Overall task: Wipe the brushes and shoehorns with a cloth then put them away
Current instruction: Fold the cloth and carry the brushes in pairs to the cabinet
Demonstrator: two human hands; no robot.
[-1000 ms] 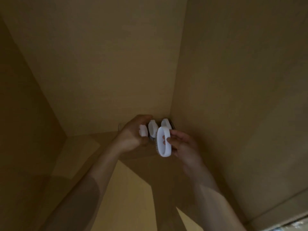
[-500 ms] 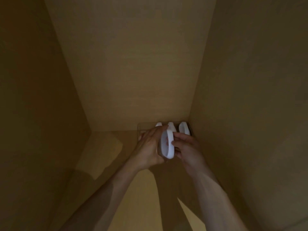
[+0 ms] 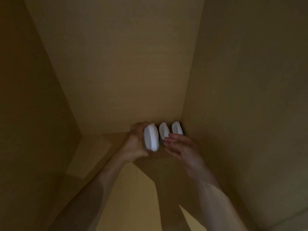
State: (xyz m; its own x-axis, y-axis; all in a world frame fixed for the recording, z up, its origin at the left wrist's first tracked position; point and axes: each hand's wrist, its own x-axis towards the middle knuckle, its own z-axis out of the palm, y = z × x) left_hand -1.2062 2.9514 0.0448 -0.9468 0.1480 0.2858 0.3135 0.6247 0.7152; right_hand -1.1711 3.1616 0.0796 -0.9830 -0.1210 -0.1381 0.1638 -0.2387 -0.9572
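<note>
Inside a dim, tan-walled cupboard, both of a person's bare arms reach toward the far right corner of the shelf; two white brushes stand on edge there, the middle brush just beside the corner brush, apparently in a clear holder whose outline is too faint to be sure of. The left hand curls round a third white brush, holding it on edge at the left end of the row, just beside the middle one; whether it touches its neighbour cannot be told in the gloom. The right hand hangs empty, fingers straight and loosely spread, its fingertips close to the row's front; contact cannot be made out. The step in hand looks like putting away, with wiping of this brush presumably done; no cloth or shoehorn is in view. The next move probably calls for lowering the held brush squarely into the free space at the left, keeping it upright so it does not knock the other two, then releasing the grip.
</note>
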